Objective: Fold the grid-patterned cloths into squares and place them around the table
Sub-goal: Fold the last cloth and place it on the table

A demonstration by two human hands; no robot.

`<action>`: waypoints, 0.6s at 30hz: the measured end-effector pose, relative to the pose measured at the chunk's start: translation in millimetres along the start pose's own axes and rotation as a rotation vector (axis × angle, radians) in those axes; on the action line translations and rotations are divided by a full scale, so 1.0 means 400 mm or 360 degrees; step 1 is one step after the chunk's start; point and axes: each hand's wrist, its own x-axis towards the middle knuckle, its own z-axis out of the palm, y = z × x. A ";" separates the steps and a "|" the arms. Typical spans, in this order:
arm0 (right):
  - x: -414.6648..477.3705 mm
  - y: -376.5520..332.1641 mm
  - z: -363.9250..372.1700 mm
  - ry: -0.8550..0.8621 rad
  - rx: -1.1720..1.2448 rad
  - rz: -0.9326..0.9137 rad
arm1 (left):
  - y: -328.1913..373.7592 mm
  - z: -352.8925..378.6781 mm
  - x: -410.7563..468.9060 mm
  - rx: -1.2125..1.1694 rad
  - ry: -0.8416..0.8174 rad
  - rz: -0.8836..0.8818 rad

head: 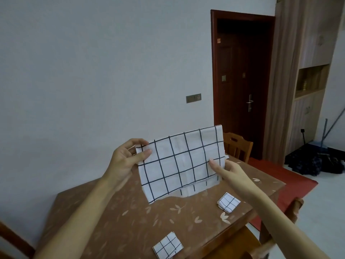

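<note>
Left hand and right hand pinch half-folded white black-grid cloth above brown leaf-print bench; two folded squares already placed; next: fold again.

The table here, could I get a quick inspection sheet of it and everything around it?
Surface: brown leaf-patterned table.
Job's things: held cloth half folded, lifted above the table; folded square near the right edge; second folded square at the near edge.
Clutter: nothing seen.
Hands: left hand pinches the held cloth's left edge; right hand grips its right side.
Cables: nothing seen.
Surroundings: wooden chair behind the table, dark red door, wall socket.
</note>
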 end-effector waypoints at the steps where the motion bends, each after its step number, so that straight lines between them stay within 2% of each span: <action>1: -0.003 -0.005 0.003 0.0013 -0.0006 -0.0020 | 0.004 -0.003 -0.003 -0.0010 -0.0019 0.0009; 3: -0.008 -0.022 0.010 0.0064 0.0067 -0.0082 | 0.013 -0.009 -0.011 0.0124 -0.0022 0.0029; 6: -0.004 -0.043 0.008 0.0092 0.0138 -0.0146 | 0.024 -0.029 -0.009 0.0638 -0.0156 0.0028; 10: 0.016 -0.076 0.017 0.0131 0.0027 -0.0187 | 0.032 -0.022 -0.002 0.0983 -0.0413 -0.0219; 12: 0.023 -0.096 0.028 0.0125 -0.0036 -0.0228 | 0.020 0.013 -0.004 0.0973 -0.0492 -0.0223; 15: 0.029 -0.112 0.038 0.0105 0.0043 -0.0238 | -0.010 0.053 -0.006 0.0711 -0.0597 -0.0153; 18: 0.027 -0.112 0.041 0.0210 0.0131 -0.0226 | -0.026 0.065 -0.007 0.0539 -0.0391 -0.0060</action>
